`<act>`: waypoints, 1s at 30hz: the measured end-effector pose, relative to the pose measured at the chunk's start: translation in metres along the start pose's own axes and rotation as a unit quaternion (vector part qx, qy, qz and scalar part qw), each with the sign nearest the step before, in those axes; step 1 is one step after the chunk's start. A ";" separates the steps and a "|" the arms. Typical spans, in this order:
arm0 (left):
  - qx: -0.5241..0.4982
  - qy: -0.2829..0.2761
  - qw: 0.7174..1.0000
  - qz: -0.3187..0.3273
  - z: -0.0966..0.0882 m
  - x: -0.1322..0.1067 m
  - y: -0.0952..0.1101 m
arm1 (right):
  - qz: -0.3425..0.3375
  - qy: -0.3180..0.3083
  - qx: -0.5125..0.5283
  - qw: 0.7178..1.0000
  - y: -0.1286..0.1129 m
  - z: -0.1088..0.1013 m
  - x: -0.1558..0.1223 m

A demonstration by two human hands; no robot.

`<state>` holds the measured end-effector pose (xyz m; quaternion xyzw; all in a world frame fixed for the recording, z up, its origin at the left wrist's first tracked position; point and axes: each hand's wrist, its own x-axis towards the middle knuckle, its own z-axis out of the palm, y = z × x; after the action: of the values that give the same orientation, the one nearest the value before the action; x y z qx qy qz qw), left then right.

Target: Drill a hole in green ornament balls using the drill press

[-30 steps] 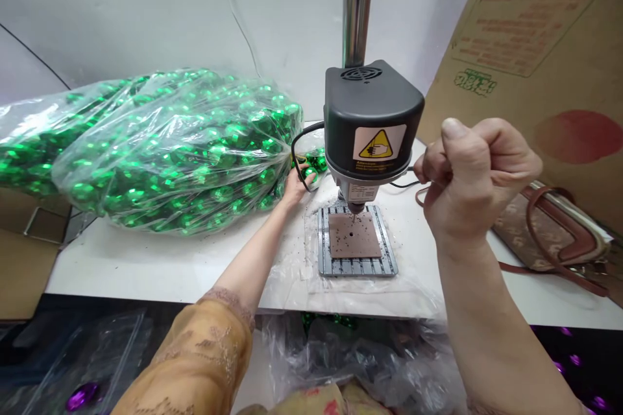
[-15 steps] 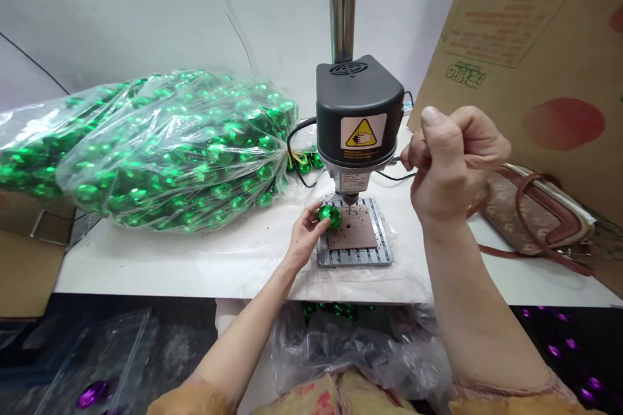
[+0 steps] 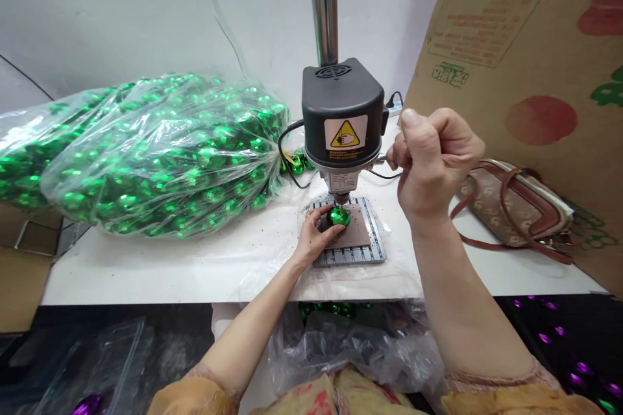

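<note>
In my left hand (image 3: 315, 233) is a shiny green faceted ball (image 3: 339, 216), gripped between thumb and fingers. The ball sits directly under the chuck of a small black drill press (image 3: 342, 113), over the brown pad (image 3: 357, 227) on its slotted metal base (image 3: 377, 243). My right hand (image 3: 435, 159) is closed at the right side of the machine, its fingers wrapped round the feed lever (image 3: 381, 159). Most of that lever is hidden by the fingers. The drill tip is hidden at the top of the ball.
A clear plastic bag (image 3: 165, 155) full of green balls lies on the left of the white table (image 3: 195, 269). A large cardboard box (image 3: 516, 78) and a patterned handbag (image 3: 516, 207) stand on the right. Purple balls (image 3: 559, 331) show below the table.
My left hand has brought the green ball rightward from beside the drill to under its chuck. My right hand keeps its hold on the lever. The camera view has shifted slightly.
</note>
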<state>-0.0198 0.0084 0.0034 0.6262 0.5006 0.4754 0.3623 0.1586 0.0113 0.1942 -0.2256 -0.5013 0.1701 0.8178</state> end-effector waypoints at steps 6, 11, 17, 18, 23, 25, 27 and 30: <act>-0.011 -0.053 0.998 0.022 0.010 -0.003 0.003 | 0.001 -0.007 -0.002 1.000 0.000 0.000 0.001; -0.054 -0.078 0.995 0.022 0.013 -0.006 0.004 | -0.010 -0.009 -0.009 1.000 -0.001 -0.004 -0.005; -0.063 -0.069 0.996 0.008 0.014 -0.005 0.005 | -0.063 -0.024 -0.005 0.998 0.006 -0.014 -0.023; -0.065 -0.070 0.995 0.007 0.014 -0.005 0.006 | -0.071 -0.019 -0.004 0.997 0.008 -0.015 -0.025; -0.070 -0.073 0.995 0.008 0.013 -0.006 0.008 | -0.105 0.004 0.001 0.994 0.017 -0.017 -0.032; -0.071 -0.073 0.995 0.008 0.013 -0.005 0.008 | -0.116 0.005 0.006 0.993 0.019 -0.018 -0.034; -0.072 -0.074 0.995 0.009 0.013 -0.005 0.008 | -0.125 0.009 0.007 0.992 0.022 -0.019 -0.036; -0.074 -0.074 0.994 0.010 0.014 -0.006 0.006 | -0.138 0.009 0.013 0.990 0.027 -0.022 -0.041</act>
<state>-0.0053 0.0018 0.0040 0.6356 0.4297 0.4673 0.4393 0.1587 0.0091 0.1409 -0.1446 -0.5183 0.0600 0.8407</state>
